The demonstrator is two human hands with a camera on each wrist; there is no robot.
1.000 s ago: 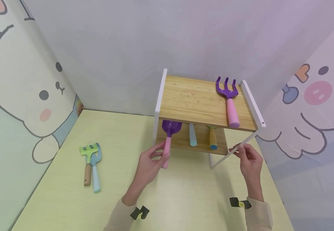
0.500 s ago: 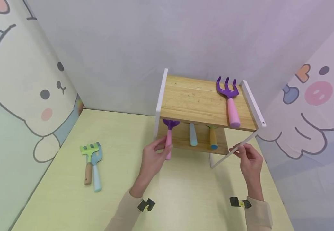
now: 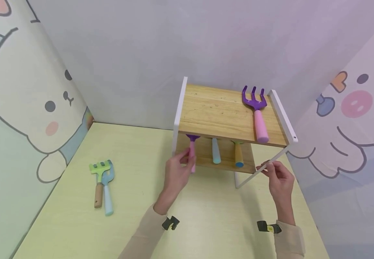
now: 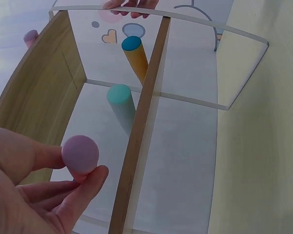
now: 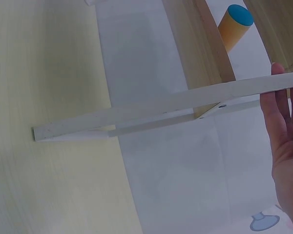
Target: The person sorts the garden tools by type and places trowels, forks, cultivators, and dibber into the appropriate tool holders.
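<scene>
My left hand pinches the pink handle of a toy garden trowel between thumb and fingers. The trowel's purple blade reaches in under the top board of a two-tier wooden shelf and is mostly hidden by it. In the left wrist view the handle's round end faces the camera. My right hand holds the white side frame of the shelf, fingers around the bar. On the lower tier lie a tool with a light blue handle and one with an orange-yellow handle.
A purple hand fork with a pink handle lies on the top board's right side. Left on the table, a green rake with a brown handle lies beside and partly over a light blue tool. Cartoon-printed walls enclose the table.
My left hand has moved forward and slightly right, sliding the trowel deeper under the top board, so less of its purple blade shows. The right hand stays on the frame.
</scene>
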